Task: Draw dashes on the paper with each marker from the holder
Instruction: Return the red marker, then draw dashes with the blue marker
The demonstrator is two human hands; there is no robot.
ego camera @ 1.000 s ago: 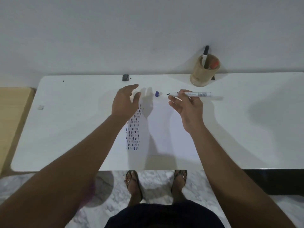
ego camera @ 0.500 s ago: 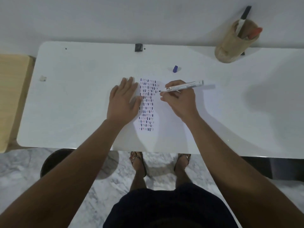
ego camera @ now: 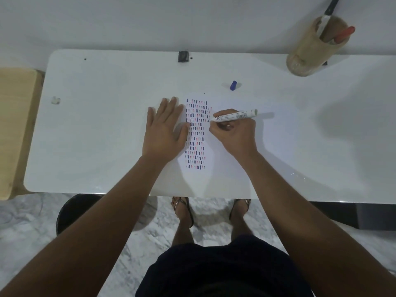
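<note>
A white sheet of paper (ego camera: 237, 151) lies on the white table (ego camera: 102, 129), filled on its left part with columns of blue and red dashes (ego camera: 196, 133). My left hand (ego camera: 164, 130) lies flat and open on the paper's left edge. My right hand (ego camera: 234, 131) grips a white-barrelled marker (ego camera: 234, 115), its tip touching the paper just right of the dashes. The marker's blue cap (ego camera: 233, 85) lies on the table beyond the paper. A wooden holder (ego camera: 310, 54) at the back right keeps a black-capped marker (ego camera: 327, 15) and a red one (ego camera: 344, 34).
A small black clip (ego camera: 183, 56) sits at the table's back edge. A small white scrap (ego camera: 55, 100) lies near the left end. A wooden surface (ego camera: 15, 129) adjoins the table on the left. A dark round stool (ego camera: 75, 211) stands below the front edge.
My right hand brought the uncapped marker down and left onto the paper. My left hand flattened on the paper's left edge. The camera tilted downward.
</note>
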